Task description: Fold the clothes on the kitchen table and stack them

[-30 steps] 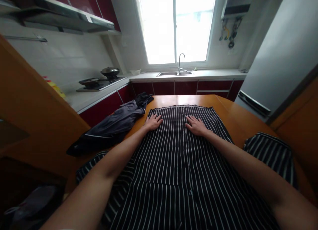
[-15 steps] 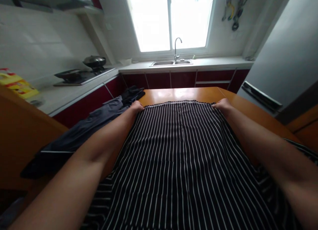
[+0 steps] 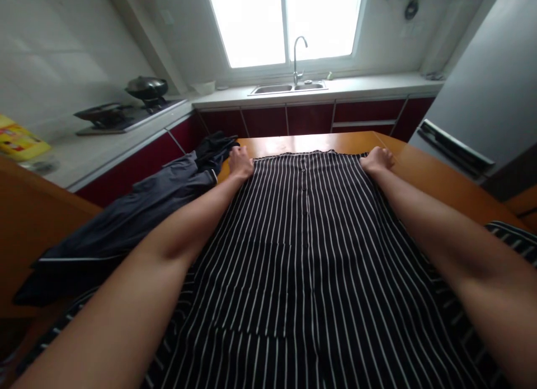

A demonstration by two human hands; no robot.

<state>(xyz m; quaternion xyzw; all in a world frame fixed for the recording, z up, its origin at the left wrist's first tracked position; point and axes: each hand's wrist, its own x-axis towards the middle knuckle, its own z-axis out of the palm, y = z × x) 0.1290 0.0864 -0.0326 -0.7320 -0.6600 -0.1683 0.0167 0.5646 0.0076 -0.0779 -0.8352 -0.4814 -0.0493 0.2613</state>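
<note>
Left hand, right hand farther apart; closed on striped shirt corners.

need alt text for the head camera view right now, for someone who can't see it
Two bare hands, left and right, grip the far corners of a black-and-white striped buttoned shirt spread on an orange-brown wooden table. Dark grey-blue clothing lies to the left; a steel sink stands beyond.

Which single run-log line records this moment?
left hand: grips far-left corner | right hand: grips far-right corner | striped button-up shirt: spread on wooden table
</note>
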